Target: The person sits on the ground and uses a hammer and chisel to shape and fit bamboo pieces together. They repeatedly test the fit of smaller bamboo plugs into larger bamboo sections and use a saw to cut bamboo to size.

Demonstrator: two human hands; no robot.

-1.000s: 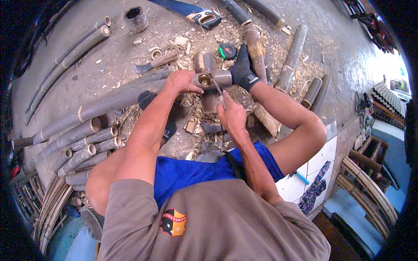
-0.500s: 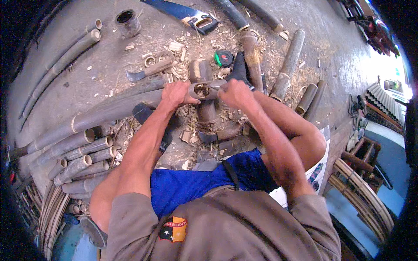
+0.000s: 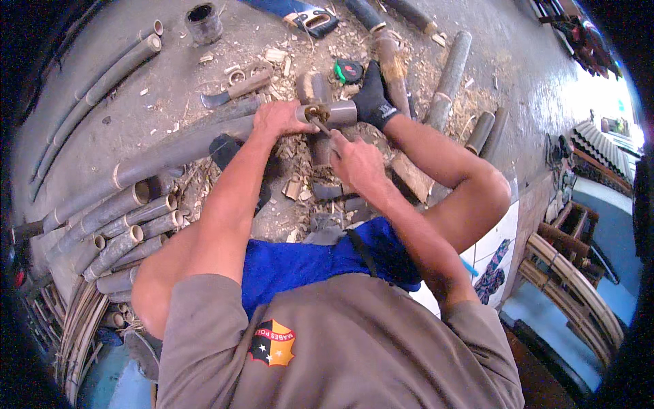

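Observation:
A long brown bamboo pole [image 3: 184,146] runs from the far left to the middle, with an opening [image 3: 313,113] cut in its side near the right end. My left hand [image 3: 278,119] is closed around the pole just left of that opening. Gripped in my right hand [image 3: 359,163], on the near side of the pole, is a narrow tool [image 3: 321,125]. Its tip points up and left at the opening; how deep it reaches inside cannot be made out. Under the pole lies a thick bamboo piece [image 3: 312,87] as a rest.
Wood chips litter the floor. Beyond the pole lie a curved-blade knife [image 3: 246,87], a tape measure [image 3: 348,71] and a handsaw [image 3: 300,17]. A can [image 3: 204,26] stands far left. Cut bamboo lengths [image 3: 122,243] are stacked near left. My foot in a black sock [image 3: 373,99] is beside the pole's end.
My right hand has come from the pole's right end to its near side. The tool, earlier lying along the pole, now slants into the opening. My left hand still holds the pole.

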